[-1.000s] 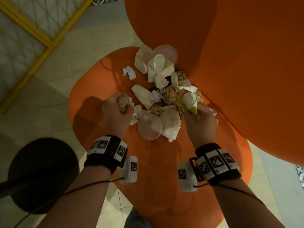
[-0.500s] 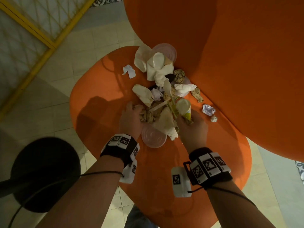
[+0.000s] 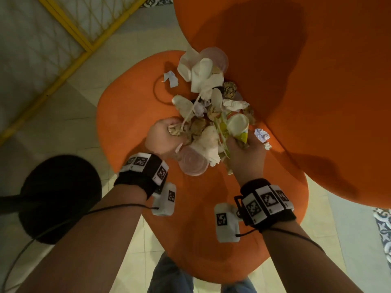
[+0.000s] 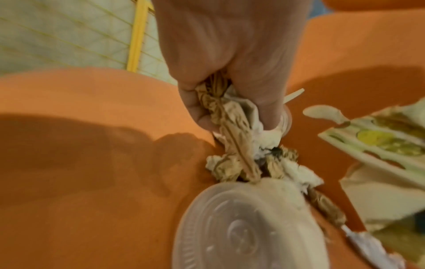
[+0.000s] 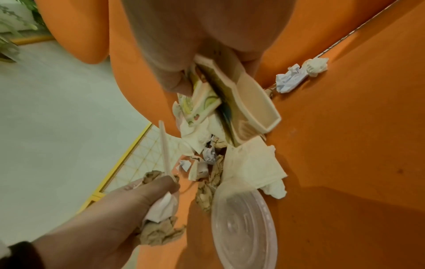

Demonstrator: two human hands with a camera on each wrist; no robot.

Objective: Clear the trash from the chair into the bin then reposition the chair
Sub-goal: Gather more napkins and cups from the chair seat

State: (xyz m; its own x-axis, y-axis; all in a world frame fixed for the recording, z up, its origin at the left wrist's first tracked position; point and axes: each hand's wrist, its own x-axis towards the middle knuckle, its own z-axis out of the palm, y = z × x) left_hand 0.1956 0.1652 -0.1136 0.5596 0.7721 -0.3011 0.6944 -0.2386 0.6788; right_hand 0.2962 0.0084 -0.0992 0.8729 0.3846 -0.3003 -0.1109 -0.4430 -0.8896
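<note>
Orange chair [image 3: 131, 123], yellow-printed cup [image 3: 239, 127]

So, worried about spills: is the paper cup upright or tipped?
Tipped: the right hand grips the paper cup leaning, its inside looking empty.

An orange chair [image 3: 131, 127] stands on tiled floor [image 3: 69, 127]; its seat carries crumpled paper [image 3: 261, 135], napkins [image 3: 208, 81], and a plastic lid [image 3: 193, 163].

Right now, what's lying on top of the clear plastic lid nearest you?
A crumpled white napkin overlaps the far edge of the clear plastic lid, with brown paper scraps beside it. Whatever lies beneath the lid is hidden.
</note>
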